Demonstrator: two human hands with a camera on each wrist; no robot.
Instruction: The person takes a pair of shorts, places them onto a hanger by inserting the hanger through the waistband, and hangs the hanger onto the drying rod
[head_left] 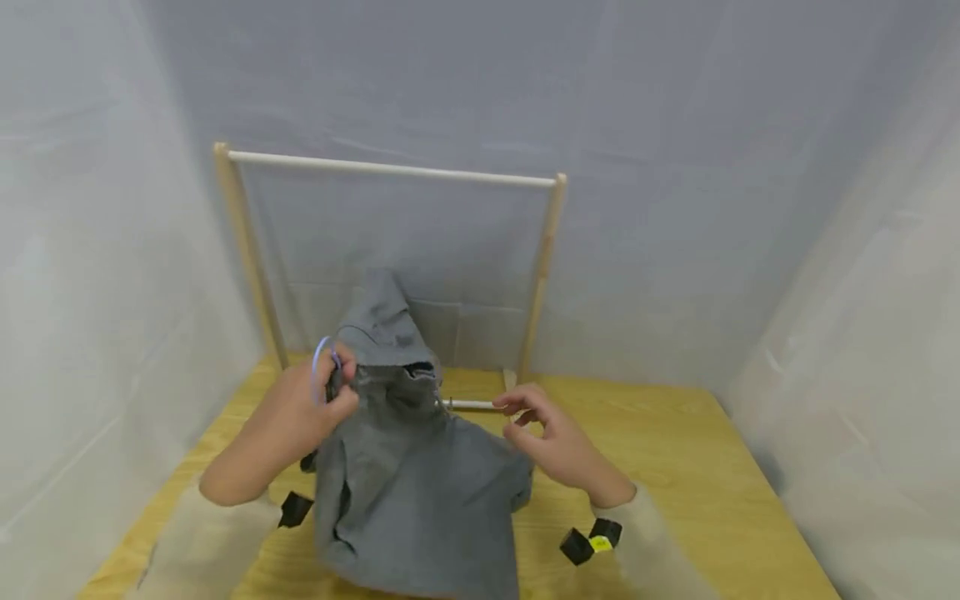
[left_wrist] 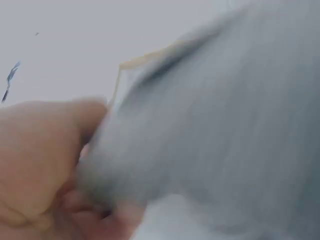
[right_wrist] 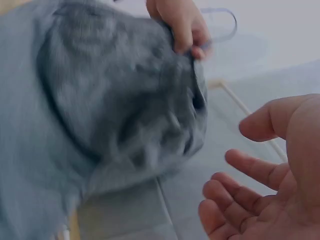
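1. On the table (head_left: 712, 467), a pale yellow wood-grain board, a grey garment (head_left: 420, 492) lies in a soft heap, its top part lifted into a peak just in front of the rack (head_left: 390, 171).
2. Woven and matte, the garment creases in loose folds; a dark opening shows near its raised top.
3. At the garment's upper left edge, the left hand (head_left: 311, 408) has its fingers curled tight round a bunch of cloth together with the hanger (head_left: 321, 367), a thin clear-bluish plastic loop that curves up above the knuckles.
4. From the left wrist view (badly blurred), the same grip shows: thumb and fingers (left_wrist: 95, 210) pinch a fold of grey fabric.
5. Right of the garment, the right hand (head_left: 558, 442) hangs just beside the cloth and holds nothing; its fingers are apart and loosely bent, palm half turned up, as the right wrist view shows clearly.
6. Between the right hand's fingertips and the garment a thin pale rod (head_left: 472, 405) lies level, low by the rack's foot.
7. Behind, the rack is two light wooden uprights joined by a round white bar across the top.
8. Black straps (head_left: 588, 542) sit at both wrists, one with a yellow tag.
9. White sheeting, smooth and faintly creased, walls the table on three sides.
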